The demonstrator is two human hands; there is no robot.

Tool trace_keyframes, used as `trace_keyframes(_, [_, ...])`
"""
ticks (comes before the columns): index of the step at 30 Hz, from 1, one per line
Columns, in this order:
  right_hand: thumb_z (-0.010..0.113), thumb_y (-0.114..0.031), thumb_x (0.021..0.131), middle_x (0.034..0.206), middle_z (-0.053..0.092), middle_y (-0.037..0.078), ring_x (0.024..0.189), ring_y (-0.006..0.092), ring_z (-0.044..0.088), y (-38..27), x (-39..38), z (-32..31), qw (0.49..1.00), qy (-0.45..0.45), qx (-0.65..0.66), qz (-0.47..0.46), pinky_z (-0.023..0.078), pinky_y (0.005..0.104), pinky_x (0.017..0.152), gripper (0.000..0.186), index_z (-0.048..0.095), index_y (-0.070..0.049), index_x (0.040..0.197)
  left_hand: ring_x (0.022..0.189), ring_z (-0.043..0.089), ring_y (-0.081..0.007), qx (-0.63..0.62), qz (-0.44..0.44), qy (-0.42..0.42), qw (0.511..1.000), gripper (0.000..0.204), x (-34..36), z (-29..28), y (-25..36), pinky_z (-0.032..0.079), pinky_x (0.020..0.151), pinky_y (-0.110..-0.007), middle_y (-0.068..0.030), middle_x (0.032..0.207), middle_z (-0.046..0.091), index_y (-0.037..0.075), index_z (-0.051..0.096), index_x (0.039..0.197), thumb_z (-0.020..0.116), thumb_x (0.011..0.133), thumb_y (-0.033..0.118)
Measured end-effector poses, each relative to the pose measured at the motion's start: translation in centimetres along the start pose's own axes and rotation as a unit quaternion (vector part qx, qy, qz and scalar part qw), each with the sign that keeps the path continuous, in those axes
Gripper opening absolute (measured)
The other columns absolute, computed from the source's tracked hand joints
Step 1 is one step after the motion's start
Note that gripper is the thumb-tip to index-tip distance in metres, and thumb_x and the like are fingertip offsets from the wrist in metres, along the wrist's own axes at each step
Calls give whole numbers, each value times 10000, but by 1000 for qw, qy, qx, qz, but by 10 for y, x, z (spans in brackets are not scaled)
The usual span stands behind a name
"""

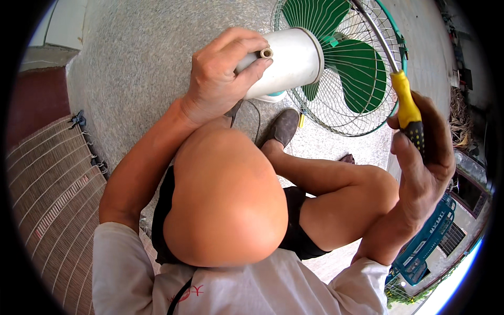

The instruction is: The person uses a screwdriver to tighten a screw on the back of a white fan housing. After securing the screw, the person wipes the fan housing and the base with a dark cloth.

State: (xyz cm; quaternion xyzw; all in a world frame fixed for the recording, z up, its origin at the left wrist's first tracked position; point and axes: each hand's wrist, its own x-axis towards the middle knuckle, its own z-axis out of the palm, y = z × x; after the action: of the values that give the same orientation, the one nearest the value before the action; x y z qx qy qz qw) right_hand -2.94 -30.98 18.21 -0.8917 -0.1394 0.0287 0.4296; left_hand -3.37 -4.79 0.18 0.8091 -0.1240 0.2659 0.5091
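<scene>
Gripping white fan motor housing point(286, 63) with left hand point(223, 73), right hand point(422, 157) fingers closed around yellow screwdriver point(407, 110)

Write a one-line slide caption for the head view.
Left hand grips the white motor housing of a green-bladed fan while the right hand holds a yellow-handled screwdriver.

The floor point(142, 58) is a speckled grey terrazzo, lit evenly by bright daylight, with no hard shadows on it. Along the left side a woven bamboo mat point(50, 178) lies flat, its slats running in close rows and its dark edge ties showing against the grey. Beyond the mat a strip of dark red floor point(34, 100) meets a pale tiled surface point(63, 21) at the top left corner. At the lower right stands a blue plastic crate point(428, 236), with dry brown brushwood point(461, 113) further up the right edge.
</scene>
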Motion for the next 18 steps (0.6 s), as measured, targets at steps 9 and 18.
trace_keyframes(9, [733,-71,785,1209,619,213,1038,253,650,2,-11,-8,996,39,79,25,531,299,881,490,557,17,1234,978,654,-200,-25,1,-23,999,244,3,-2,5,531,840,-303,-100,1074,654,0,667,1032,719,798,-47])
trace_keyframes(18, [807,-288,778,1163,624,237,908,256,692,14,-18,-27,989,129,68,-4,569,236,652,609,537,-17,1252,1000,652,-218,24,-26,-26,999,230,4,-2,7,536,858,-312,-112,1075,657,-3,680,1003,740,784,-35])
